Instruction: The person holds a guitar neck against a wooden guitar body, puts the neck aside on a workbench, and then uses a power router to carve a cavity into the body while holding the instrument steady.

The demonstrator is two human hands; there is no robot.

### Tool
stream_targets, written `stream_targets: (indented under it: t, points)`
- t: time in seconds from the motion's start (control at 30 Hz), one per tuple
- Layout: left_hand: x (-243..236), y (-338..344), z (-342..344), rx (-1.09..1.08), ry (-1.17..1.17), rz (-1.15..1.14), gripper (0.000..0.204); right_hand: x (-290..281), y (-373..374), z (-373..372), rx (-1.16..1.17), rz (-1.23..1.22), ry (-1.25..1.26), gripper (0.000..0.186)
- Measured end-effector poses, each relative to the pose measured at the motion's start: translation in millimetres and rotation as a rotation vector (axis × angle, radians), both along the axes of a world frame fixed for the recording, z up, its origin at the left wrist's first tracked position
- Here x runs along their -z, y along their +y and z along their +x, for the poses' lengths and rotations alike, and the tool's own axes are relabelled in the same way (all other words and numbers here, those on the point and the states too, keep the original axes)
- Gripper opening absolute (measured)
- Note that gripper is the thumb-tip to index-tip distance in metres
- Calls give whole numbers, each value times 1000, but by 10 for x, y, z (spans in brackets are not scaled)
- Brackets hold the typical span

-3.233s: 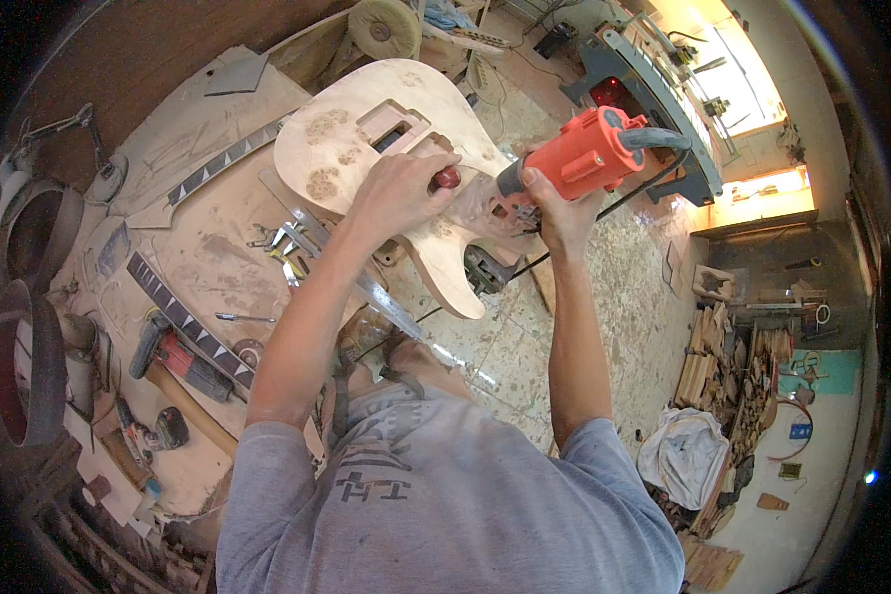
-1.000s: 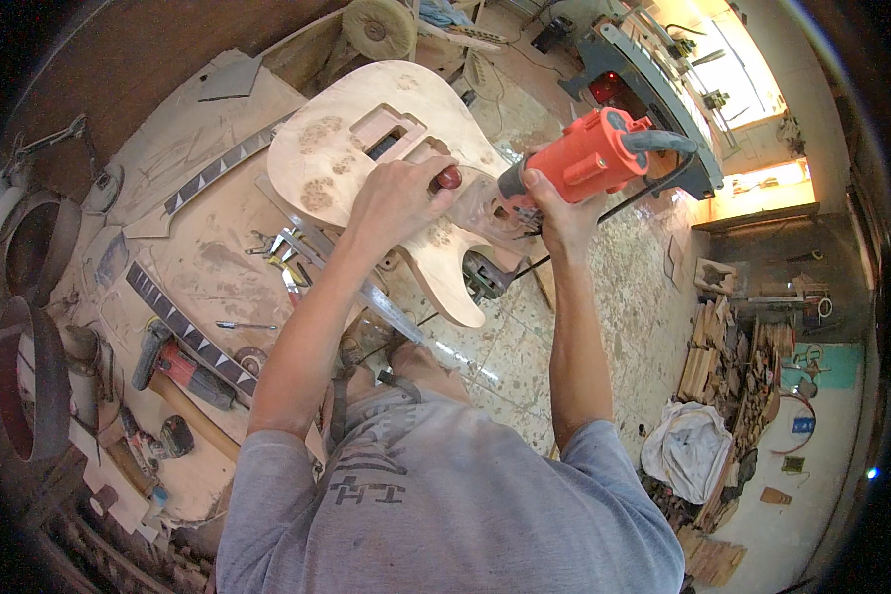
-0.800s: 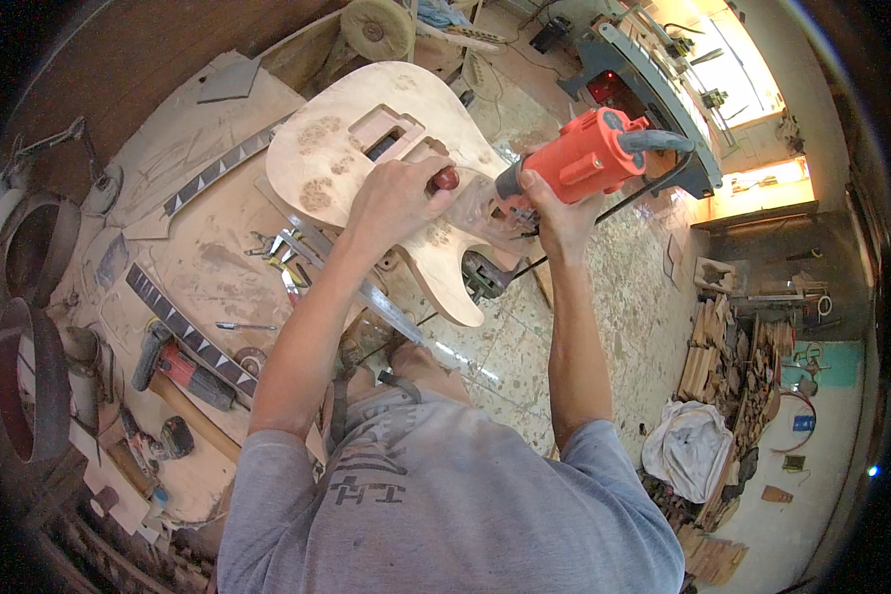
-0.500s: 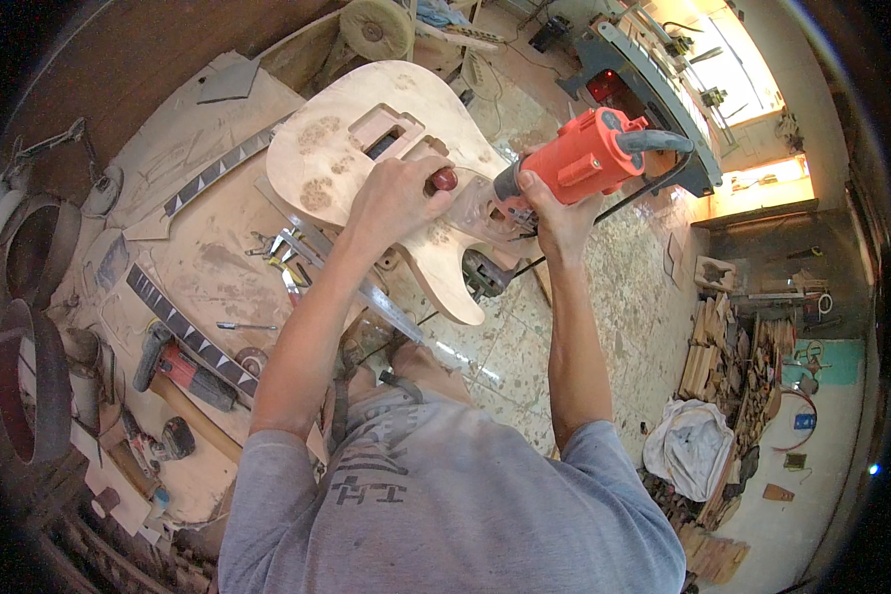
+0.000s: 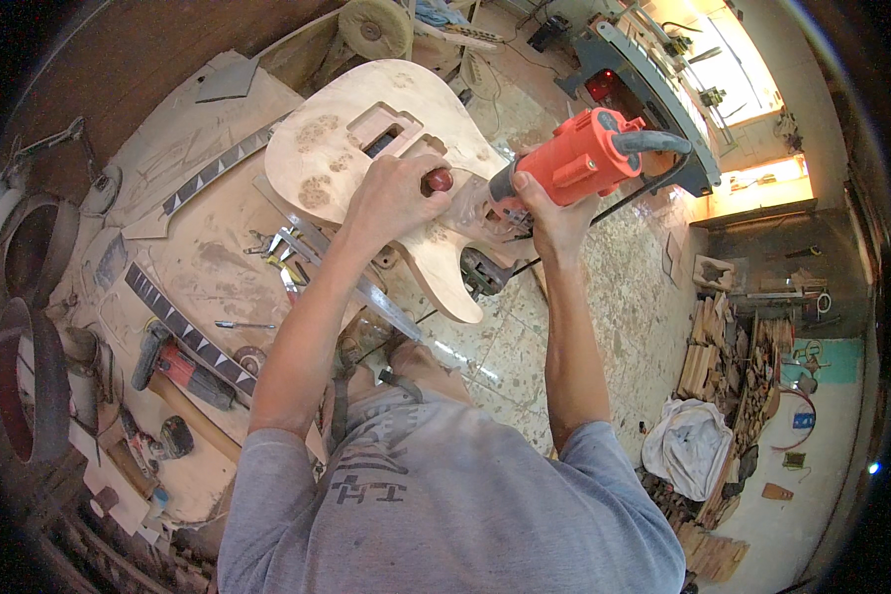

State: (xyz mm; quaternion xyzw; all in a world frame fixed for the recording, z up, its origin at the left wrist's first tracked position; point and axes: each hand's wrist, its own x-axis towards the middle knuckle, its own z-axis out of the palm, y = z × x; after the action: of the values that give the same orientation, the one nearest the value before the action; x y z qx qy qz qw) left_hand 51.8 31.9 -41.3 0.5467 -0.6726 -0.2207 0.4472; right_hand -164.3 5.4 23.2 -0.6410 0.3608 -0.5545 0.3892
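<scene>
Both hands (image 5: pixel 396 198) steer router (image 5: pixel 574 163) along guitar body (image 5: pixel 366 148) edge.

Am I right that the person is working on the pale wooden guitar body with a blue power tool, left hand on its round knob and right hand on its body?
Not quite: the power tool is orange-red, not blue, as the head view shows. The left hand is on its round knob, the right hand on its body, over the pale wooden guitar body.

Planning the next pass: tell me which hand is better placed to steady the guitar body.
Left. The left hand already rests on the wooden guitar body, gripping a round red knob. The right hand is occupied holding the orange power tool at the body's edge.
</scene>
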Motion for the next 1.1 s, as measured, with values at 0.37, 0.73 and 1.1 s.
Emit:
stream_targets:
  t: [0.37,0.73,1.1]
  points:
    - [-35,8,21,16,-18,-21,32,14,71,23,58,-7,42,78]
    - [-13,6,47,35,15,-25,33,21,148,77,83,-30,44,76]
    - [-20,14,67,50,17,-40,32,19,211,100,74,14,10,79]
